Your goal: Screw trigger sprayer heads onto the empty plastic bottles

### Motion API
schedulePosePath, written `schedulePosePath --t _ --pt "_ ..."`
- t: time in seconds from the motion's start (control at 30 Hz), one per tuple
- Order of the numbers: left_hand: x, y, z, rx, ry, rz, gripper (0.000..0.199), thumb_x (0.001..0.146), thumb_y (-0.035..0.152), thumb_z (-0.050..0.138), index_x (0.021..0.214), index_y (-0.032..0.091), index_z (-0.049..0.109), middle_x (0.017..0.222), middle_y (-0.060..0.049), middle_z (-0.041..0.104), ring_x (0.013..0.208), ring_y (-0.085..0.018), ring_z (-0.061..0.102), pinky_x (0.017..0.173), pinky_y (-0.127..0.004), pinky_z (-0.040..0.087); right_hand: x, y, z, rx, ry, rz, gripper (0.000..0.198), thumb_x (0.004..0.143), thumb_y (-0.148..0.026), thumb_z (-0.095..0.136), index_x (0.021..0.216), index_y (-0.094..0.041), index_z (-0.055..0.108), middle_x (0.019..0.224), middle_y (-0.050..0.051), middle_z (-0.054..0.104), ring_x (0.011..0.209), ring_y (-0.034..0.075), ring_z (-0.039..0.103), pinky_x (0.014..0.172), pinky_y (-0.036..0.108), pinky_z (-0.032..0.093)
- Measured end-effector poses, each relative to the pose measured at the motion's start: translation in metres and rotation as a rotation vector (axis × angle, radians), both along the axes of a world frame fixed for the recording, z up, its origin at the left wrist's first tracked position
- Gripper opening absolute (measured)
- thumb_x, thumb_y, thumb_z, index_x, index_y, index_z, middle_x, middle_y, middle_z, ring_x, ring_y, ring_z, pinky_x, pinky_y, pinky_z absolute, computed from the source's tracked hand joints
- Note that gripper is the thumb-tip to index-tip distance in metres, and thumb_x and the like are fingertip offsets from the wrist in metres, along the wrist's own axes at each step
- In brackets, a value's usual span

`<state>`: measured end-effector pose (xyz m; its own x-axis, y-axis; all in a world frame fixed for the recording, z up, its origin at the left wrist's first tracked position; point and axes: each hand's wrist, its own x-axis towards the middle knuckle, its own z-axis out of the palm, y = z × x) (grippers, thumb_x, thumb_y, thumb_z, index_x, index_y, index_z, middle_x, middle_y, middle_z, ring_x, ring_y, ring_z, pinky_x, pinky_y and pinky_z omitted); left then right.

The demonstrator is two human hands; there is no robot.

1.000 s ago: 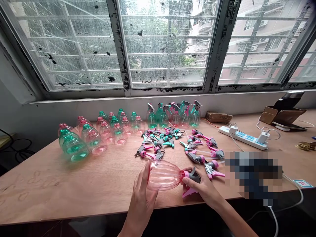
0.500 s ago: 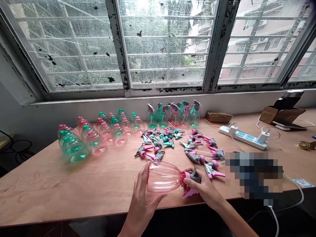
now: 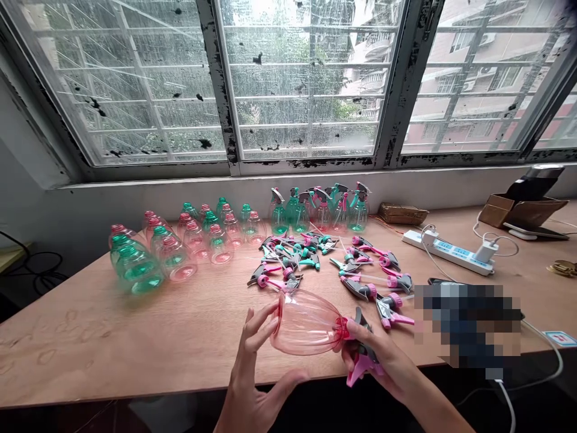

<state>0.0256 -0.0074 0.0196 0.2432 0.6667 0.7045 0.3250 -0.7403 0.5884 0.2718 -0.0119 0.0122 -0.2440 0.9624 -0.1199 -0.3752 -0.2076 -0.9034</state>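
A clear pink spray bottle lies sideways in the air above the table's front edge, its neck pointing right. My right hand is closed around the neck and the spray head, which is grey and pink with its trigger hanging down. At the bottle's base, my left hand is open, thumb spread away below and fingertips close to the base; whether they touch it I cannot tell. Behind the bottle lie several loose trigger spray heads in grey, pink and teal, with thin tubes.
Several pink and green bottles without heads stand at the left. Several bottles with spray heads line the window wall. A white power strip, a brown block and a blurred dark object are on the right.
My left hand has loosened from the bottle's base, its fingers and thumb spreading. The spray head has turned and moved slightly right and down in my right hand.
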Motion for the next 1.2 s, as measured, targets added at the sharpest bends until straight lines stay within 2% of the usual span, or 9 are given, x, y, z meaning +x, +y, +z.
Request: schedulePosePath --t 0.13,0.27,0.47,0.57,0.8,0.9,1.03,1.1,1.2 --pt "-0.001 -0.001 0.0 0.003 -0.173 -0.102 0.036 0.093 0.009 0.067 0.121 0.029 0.053 0.151 -0.004 0.055 0.146 -0.022 0.043 0.127 -0.047 0.022 0.0 -0.001 0.0 -0.084 0.075 0.02 0.045 0.084 -0.054 0.074 0.077 -0.01 0.074 0.06 0.005 0.07 0.046 0.012 0.062 0.039 0.018 0.053" --pt "-0.004 -0.007 0.003 0.029 -0.18 -0.183 0.046 0.093 0.002 0.062 0.126 0.032 0.055 0.14 0.0 0.067 0.14 -0.02 0.053 0.124 -0.044 0.031 0.001 -0.001 -0.005 -0.18 0.131 0.034 0.05 0.082 -0.059 0.073 0.072 -0.011 0.071 0.059 0.004 0.068 0.042 0.012 0.062 0.036 0.018 0.051" --pt "-0.009 -0.011 0.003 -0.311 -0.27 -0.125 0.106 0.067 0.07 0.076 0.156 0.033 0.033 0.166 -0.007 0.033 0.153 -0.037 0.025 0.126 -0.049 0.023 0.005 -0.014 -0.002 0.416 -0.272 -0.246 0.031 0.075 -0.037 0.088 0.096 -0.02 0.074 0.08 0.006 0.077 0.069 0.023 0.073 0.065 0.031 0.062" --pt "-0.011 -0.008 0.005 -0.448 -0.236 -0.147 0.099 0.072 0.076 0.066 0.156 0.033 0.036 0.163 -0.009 0.039 0.151 -0.041 0.03 0.124 -0.054 0.025 0.005 -0.019 0.002 0.71 -0.534 -0.266 0.031 0.07 -0.026 0.091 0.099 -0.026 0.079 0.089 0.006 0.08 0.08 0.026 0.074 0.073 0.031 0.06" --pt "-0.008 -0.013 0.016 -0.325 -0.213 -0.094 0.092 0.07 0.054 0.085 0.151 0.044 0.041 0.163 -0.004 0.04 0.15 -0.044 0.031 0.121 -0.063 0.025 0.001 -0.017 0.011 0.327 -0.301 -0.086 0.041 0.077 -0.058 0.08 0.09 -0.02 0.079 0.077 0.006 0.077 0.069 0.026 0.071 0.063 0.031 0.057" --pt "-0.011 -0.011 0.015 -0.371 -0.233 -0.196 0.101 0.066 0.064 0.082 0.153 0.044 0.036 0.164 -0.007 0.038 0.149 -0.045 0.031 0.118 -0.062 0.032 0.005 -0.023 0.016 0.597 -0.473 -0.201 0.03 0.075 -0.043 0.088 0.097 -0.024 0.08 0.081 0.005 0.08 0.069 0.025 0.072 0.063 0.03 0.057" --pt "-0.008 -0.008 0.016 -0.505 -0.403 -0.284 0.098 0.066 0.081 0.068 0.149 0.036 0.046 0.158 -0.012 0.047 0.143 -0.045 0.042 0.112 -0.059 0.043 0.005 -0.031 0.022 1.147 -0.668 -0.199 0.062 0.068 -0.024 0.095 0.125 -0.032 0.071 0.093 0.005 0.083 0.081 0.03 0.078 0.085 0.037 0.059" --pt "-0.002 -0.01 0.017 -0.528 -0.427 -0.232 0.081 0.076 0.071 0.07 0.145 0.034 0.051 0.152 -0.012 0.053 0.139 -0.042 0.049 0.111 -0.055 0.046 0.002 -0.033 0.022 1.181 -0.653 -0.215 0.066 0.069 -0.031 0.094 0.13 -0.034 0.068 0.093 0.005 0.084 0.078 0.03 0.078 0.085 0.038 0.059" --pt "0.006 -0.019 0.017 -0.432 -0.443 -0.125 0.071 0.078 0.063 0.074 0.139 0.034 0.054 0.144 -0.011 0.058 0.134 -0.04 0.054 0.11 -0.053 0.048 -0.002 -0.034 0.017 0.954 -0.596 -0.286 0.045 0.074 -0.05 0.086 0.114 -0.034 0.076 0.085 0.004 0.083 0.07 0.028 0.077 0.071 0.033 0.059"
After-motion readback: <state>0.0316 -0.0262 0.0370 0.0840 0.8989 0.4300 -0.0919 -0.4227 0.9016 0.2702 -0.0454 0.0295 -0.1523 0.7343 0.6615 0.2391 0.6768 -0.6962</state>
